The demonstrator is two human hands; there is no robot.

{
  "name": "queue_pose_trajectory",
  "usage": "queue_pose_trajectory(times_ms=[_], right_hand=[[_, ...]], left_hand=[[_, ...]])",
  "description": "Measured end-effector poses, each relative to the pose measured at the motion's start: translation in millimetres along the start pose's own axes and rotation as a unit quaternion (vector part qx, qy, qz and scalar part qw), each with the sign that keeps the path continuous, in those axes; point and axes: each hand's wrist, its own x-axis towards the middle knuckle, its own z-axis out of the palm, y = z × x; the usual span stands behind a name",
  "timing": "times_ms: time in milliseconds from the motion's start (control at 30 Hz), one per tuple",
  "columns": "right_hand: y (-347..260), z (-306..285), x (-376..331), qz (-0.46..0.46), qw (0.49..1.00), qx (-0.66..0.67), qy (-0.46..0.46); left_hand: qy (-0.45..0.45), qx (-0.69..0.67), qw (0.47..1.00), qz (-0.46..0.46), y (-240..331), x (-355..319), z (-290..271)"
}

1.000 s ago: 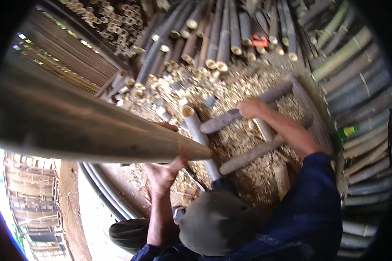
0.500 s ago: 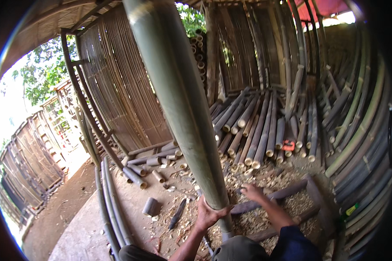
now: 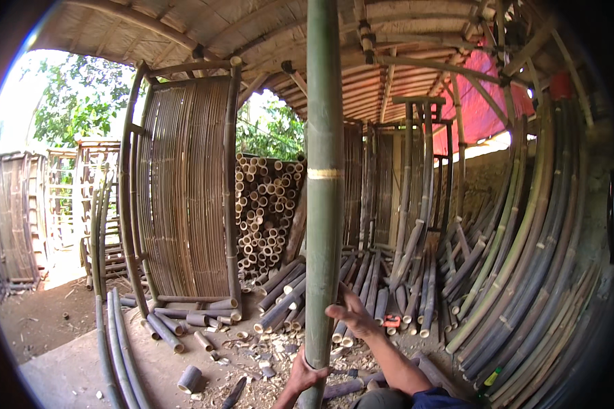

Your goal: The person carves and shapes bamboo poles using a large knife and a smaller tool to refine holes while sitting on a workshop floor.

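Note:
A thick green bamboo pole (image 3: 325, 225) stands almost upright before me, with a pale ring at one joint. Its top runs out of the view. Low down, my left hand (image 3: 304, 373) is wrapped round it. Higher up, my right hand (image 3: 356, 315) grips its right side, thumb across the front edge; the fingers pass behind the pole and are partly hidden. Wood chips (image 3: 266, 351) are scattered around the pole's lower part. A dark, flat, tapered piece (image 3: 235, 393) lies on the floor to the left of my left hand.
Cut bamboo lengths (image 3: 283, 310) lie in rows ahead, beside an orange-and-black object (image 3: 391, 322). Long poles (image 3: 525, 273) lean along the right wall. A slatted bamboo panel (image 3: 184, 184) stands left. Thin poles (image 3: 119, 347) and a short bamboo piece (image 3: 189, 379) are nearer left.
The pole has gone from leaning left to nearly upright. My right hand has come from above the chips on the right onto the pole. My left hand keeps its grip. The view has tilted up.

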Motion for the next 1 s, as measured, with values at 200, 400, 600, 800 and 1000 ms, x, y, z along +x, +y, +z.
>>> queue_pose_trajectory(times_ms=[200,400,600,800,1000], right_hand=[[-4.0,35.8,-1.4,-0.023,0.996,-0.043,0.080],[19.5,39.5,-5.5,0.022,0.990,-0.044,0.134],[16.7,28.4,16.8,-0.048,0.986,-0.090,0.130],[45.1,14.3,-10.8,0.070,0.986,-0.016,0.149],[24.8,19.0,-20.3,0.029,0.979,-0.056,0.192]], left_hand=[[-0.017,0.009,1.000,-0.018,5.5,-12.6,2.4],[-0.022,0.098,0.992,0.072,-70.3,-25.8,-16.2],[0.059,-0.119,0.980,-0.149,-124.7,-67.3,-122.9],[0.238,-0.105,0.917,-0.303,-131.7,-98.0,-162.3],[-0.190,0.050,0.930,-0.311,-137.1,-85.7,-76.4]])
